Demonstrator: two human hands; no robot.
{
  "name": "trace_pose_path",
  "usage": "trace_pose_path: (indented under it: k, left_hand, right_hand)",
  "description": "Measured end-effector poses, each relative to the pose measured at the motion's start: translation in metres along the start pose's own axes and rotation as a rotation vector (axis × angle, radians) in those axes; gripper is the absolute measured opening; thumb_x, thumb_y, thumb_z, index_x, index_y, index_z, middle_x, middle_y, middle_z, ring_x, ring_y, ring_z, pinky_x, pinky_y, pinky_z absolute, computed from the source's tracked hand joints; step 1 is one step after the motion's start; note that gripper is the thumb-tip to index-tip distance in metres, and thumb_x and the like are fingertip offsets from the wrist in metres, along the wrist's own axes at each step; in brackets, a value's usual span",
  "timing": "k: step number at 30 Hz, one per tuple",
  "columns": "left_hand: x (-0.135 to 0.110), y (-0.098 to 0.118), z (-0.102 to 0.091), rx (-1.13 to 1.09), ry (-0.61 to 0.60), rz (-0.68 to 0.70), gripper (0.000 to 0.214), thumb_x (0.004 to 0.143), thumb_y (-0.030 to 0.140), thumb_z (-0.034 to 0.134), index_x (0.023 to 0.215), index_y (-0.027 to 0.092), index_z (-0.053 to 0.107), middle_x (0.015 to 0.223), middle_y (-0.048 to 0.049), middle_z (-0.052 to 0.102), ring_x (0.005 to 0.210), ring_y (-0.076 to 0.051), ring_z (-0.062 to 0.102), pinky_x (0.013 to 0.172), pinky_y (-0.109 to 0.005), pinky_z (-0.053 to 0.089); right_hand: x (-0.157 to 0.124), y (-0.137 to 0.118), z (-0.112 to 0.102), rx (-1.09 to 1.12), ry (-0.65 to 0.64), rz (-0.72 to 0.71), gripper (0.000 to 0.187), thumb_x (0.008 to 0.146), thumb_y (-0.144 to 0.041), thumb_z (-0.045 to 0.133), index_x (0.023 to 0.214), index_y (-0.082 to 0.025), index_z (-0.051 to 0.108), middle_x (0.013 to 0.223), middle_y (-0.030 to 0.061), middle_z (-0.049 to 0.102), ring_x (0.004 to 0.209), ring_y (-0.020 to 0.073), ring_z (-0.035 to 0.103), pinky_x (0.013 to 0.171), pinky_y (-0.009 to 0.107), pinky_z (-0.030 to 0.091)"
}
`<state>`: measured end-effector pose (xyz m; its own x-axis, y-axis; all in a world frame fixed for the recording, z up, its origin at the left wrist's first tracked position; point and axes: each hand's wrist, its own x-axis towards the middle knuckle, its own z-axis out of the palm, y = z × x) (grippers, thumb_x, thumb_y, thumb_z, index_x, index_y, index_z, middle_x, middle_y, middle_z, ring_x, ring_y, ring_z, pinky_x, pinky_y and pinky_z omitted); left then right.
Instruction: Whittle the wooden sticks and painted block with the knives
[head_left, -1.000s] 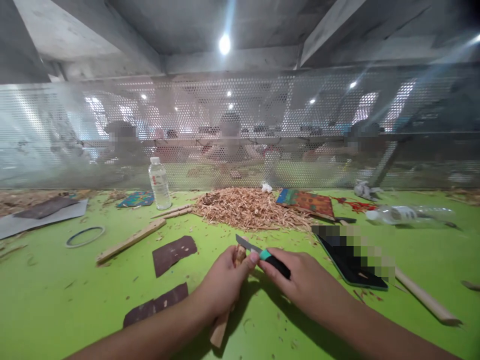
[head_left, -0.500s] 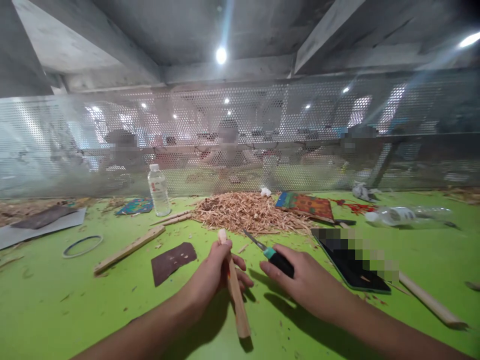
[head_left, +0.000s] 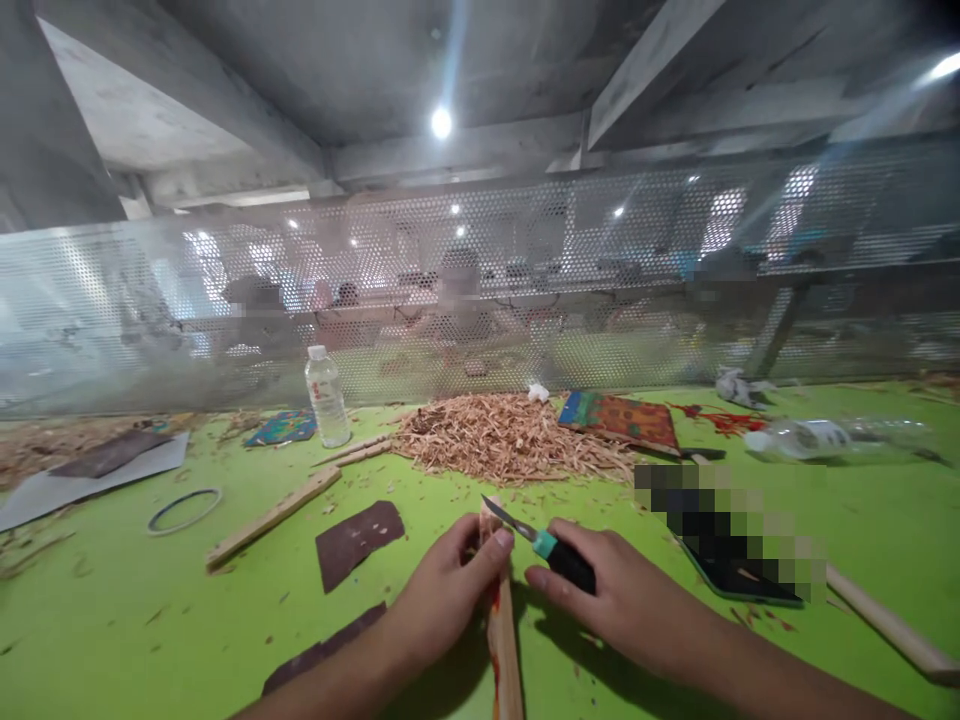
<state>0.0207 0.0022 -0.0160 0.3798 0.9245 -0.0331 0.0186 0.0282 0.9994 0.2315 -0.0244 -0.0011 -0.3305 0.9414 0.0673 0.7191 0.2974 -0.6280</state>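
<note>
My left hand [head_left: 457, 585] is wrapped round a wooden stick [head_left: 507, 640], near its pale carved far end. Red marks run along the stick's left side, and its near end leaves the bottom of the view. My right hand [head_left: 607, 580] grips a carving knife [head_left: 566, 562] by its black and teal handle. The narrow blade lies across the far tip of the stick; whether it touches the wood I cannot tell. Beyond both hands is a heap of wood shavings [head_left: 495, 435]. Left of my left hand lies a brown sheet of sandpaper [head_left: 360, 545].
A clear water bottle [head_left: 327, 400] stands at the back left, and another bottle [head_left: 832, 440] lies on its side at right. A flat wooden strip [head_left: 274, 518], a white ring [head_left: 184, 511], a tablet-like device [head_left: 739, 575] and a round stick [head_left: 892, 625] lie around. A perforated screen [head_left: 390, 300] crosses the back.
My left hand has moved right with the stick, bringing its far end under the knife blade. The stick has turned, showing more red marks. More sandpaper shows at lower left.
</note>
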Motion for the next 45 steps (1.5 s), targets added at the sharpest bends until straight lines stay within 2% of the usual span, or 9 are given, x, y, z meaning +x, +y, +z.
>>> trace_pose_path:
  k: [3, 5, 9, 14, 19, 25, 31, 34, 45]
  left_hand:
    - [0.002, -0.003, -0.003, -0.042, 0.021, -0.082, 0.046, 0.089, 0.062, 0.068, 0.1, 0.017, 0.064, 0.067, 0.0043, 0.049, 0.054, -0.009, 0.043, 0.046, -0.019, 0.032]
    - [0.003, -0.003, -0.004, -0.086, 0.04, -0.12, 0.044, 0.092, 0.061, 0.063, 0.103, 0.018, 0.059, 0.065, 0.0046, 0.051, 0.051, -0.009, 0.046, 0.043, -0.018, 0.034]
    - [0.004, 0.0, -0.004, -0.181, 0.08, -0.15, 0.035, 0.095, 0.049, 0.063, 0.105, 0.02, 0.047, 0.075, -0.0016, 0.064, 0.062, -0.015, 0.064, 0.052, -0.025, 0.054]
    - [0.004, 0.006, -0.003, -0.267, 0.131, -0.177, 0.041, 0.097, 0.033, 0.063, 0.123, 0.022, 0.033, 0.078, -0.0026, 0.071, 0.063, -0.017, 0.071, 0.066, -0.031, 0.062]
    - [0.003, 0.009, -0.003, -0.321, 0.145, -0.192, 0.032, 0.096, 0.029, 0.066, 0.109, 0.023, 0.038, 0.08, -0.0035, 0.074, 0.066, -0.017, 0.075, 0.069, -0.03, 0.063]
    - [0.005, 0.009, -0.01, -0.346, 0.124, -0.188, 0.03, 0.096, 0.037, 0.068, 0.096, 0.02, 0.043, 0.088, -0.0094, 0.076, 0.072, -0.017, 0.076, 0.074, -0.03, 0.064]
    - [0.008, 0.01, -0.026, -0.295, 0.057, -0.174, 0.034, 0.09, 0.042, 0.076, 0.088, 0.014, 0.057, 0.079, -0.0088, 0.074, 0.068, -0.015, 0.073, 0.067, -0.025, 0.063]
    - [0.008, 0.011, -0.031, -0.281, 0.021, -0.182, 0.036, 0.09, 0.045, 0.075, 0.086, 0.014, 0.058, 0.076, -0.0079, 0.073, 0.064, -0.015, 0.072, 0.065, -0.024, 0.063]
    - [0.007, 0.006, -0.036, -0.268, -0.034, -0.224, 0.034, 0.094, 0.046, 0.07, 0.087, 0.016, 0.054, 0.075, -0.0062, 0.073, 0.063, -0.015, 0.071, 0.066, -0.03, 0.064]
  right_hand:
    - [0.0, -0.002, 0.0, 0.004, -0.002, -0.014, 0.042, 0.1, -0.062, 0.048, 0.086, -0.022, 0.053, 0.079, 0.0023, 0.062, 0.074, 0.0205, 0.056, 0.065, 0.031, 0.034]
    - [0.0, -0.004, -0.001, 0.008, 0.004, -0.023, 0.042, 0.1, -0.061, 0.048, 0.086, -0.022, 0.051, 0.077, 0.0014, 0.061, 0.072, 0.0197, 0.056, 0.064, 0.03, 0.034]
    - [0.0, -0.006, -0.003, 0.037, 0.004, -0.028, 0.046, 0.1, -0.065, 0.045, 0.084, -0.022, 0.05, 0.073, 0.0001, 0.059, 0.069, 0.0187, 0.055, 0.062, 0.029, 0.034]
    - [-0.002, -0.005, -0.008, 0.029, -0.021, -0.088, 0.046, 0.1, -0.064, 0.047, 0.089, -0.021, 0.057, 0.075, 0.0016, 0.064, 0.069, 0.0191, 0.059, 0.062, 0.028, 0.037]
    - [-0.001, -0.004, -0.01, 0.022, -0.06, -0.063, 0.04, 0.086, -0.06, 0.069, 0.091, -0.021, 0.06, 0.079, 0.0024, 0.066, 0.071, 0.0204, 0.059, 0.063, 0.029, 0.037]
    - [0.002, -0.005, -0.014, 0.057, 0.034, -0.005, 0.035, 0.091, -0.054, 0.064, 0.101, -0.021, 0.061, 0.085, 0.0019, 0.07, 0.073, 0.0195, 0.062, 0.066, 0.027, 0.04]
    - [0.005, -0.003, -0.019, 0.068, 0.156, 0.054, 0.041, 0.089, -0.062, 0.065, 0.09, -0.022, 0.057, 0.074, -0.0011, 0.062, 0.068, 0.018, 0.057, 0.061, 0.026, 0.038]
    - [0.004, -0.002, -0.02, 0.075, 0.17, 0.055, 0.043, 0.088, -0.065, 0.066, 0.087, -0.023, 0.055, 0.071, -0.0027, 0.059, 0.066, 0.0172, 0.056, 0.06, 0.026, 0.037]
    - [0.002, 0.002, -0.011, 0.052, 0.118, 0.017, 0.033, 0.092, -0.055, 0.065, 0.09, -0.023, 0.057, 0.078, -0.0005, 0.066, 0.069, 0.0184, 0.06, 0.061, 0.026, 0.037]
